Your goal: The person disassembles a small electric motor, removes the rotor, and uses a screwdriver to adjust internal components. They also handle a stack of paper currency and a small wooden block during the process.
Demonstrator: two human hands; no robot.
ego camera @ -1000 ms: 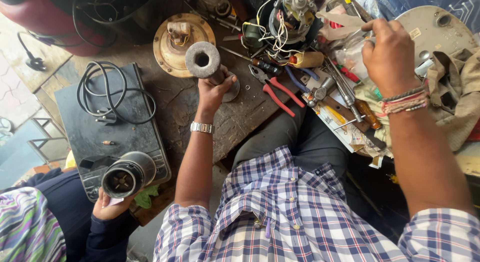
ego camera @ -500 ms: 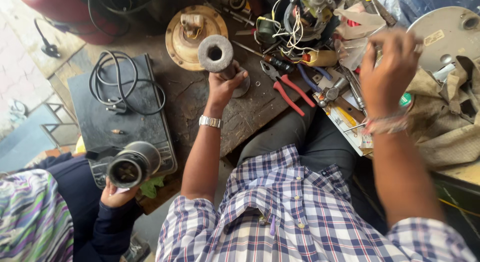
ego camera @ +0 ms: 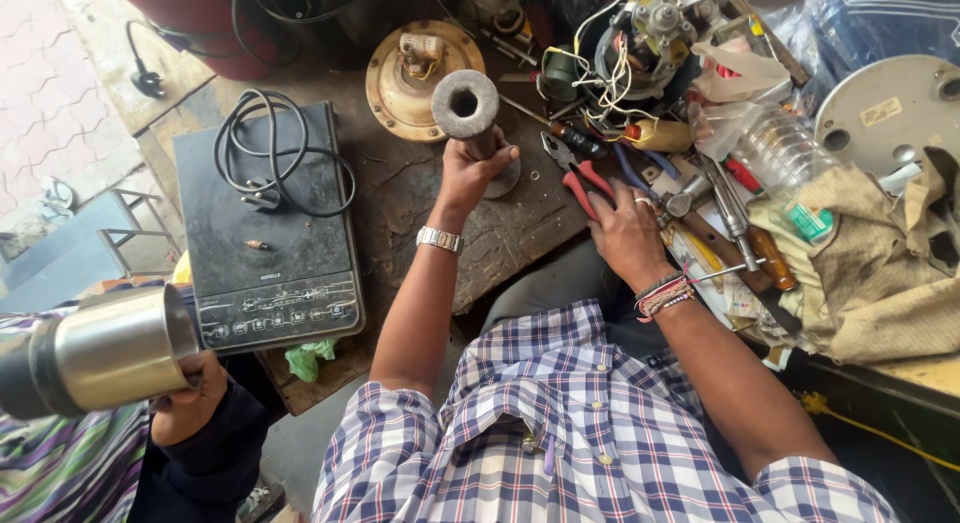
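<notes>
Bench view from head cam, worn wood top (ego camera: 420,198) crowded w/ repair clutter.

L hand (ego camera: 468,173): fist wrapped round lower part of grey metal cylinder (ego camera: 466,105), holding it upright, hollow end facing up toward cam. Fingers fully curled, thumb across. Base seems to sit on or just over bench near a round flat disc; contact hidden by hand, can't tell. Upright grip keeps the bore visible from above.

R hand (ego camera: 625,233): palm down, fingers loosely spread over tool pile, tips at or just beside red-handled pliers (ego camera: 580,178). Whether it's gripping them — can't tell, fingers cover the handles. Not pinching anything visible. Ring + wrist threads show.

Around R hand: screwdrivers (ego camera: 745,238), small tools, clear plastic bottle (ego camera: 785,153) on its side, tan cloth (ego camera: 880,283) heaped at R edge. All within reach w/o letting go of cylinder.

Behind cylinder: brass-coloured round housing (ego camera: 410,73); wired motor part (ego camera: 640,43) w/ loose white leads.

L of bench: black induction cooktop (ego camera: 265,233), cord coiled on top, kept out of work area.

Lower L: another person's hand (ego camera: 190,398), dark sleeve, holding shiny steel cylinder (ego camera: 105,348) sideways, well apart from bench work.
</notes>
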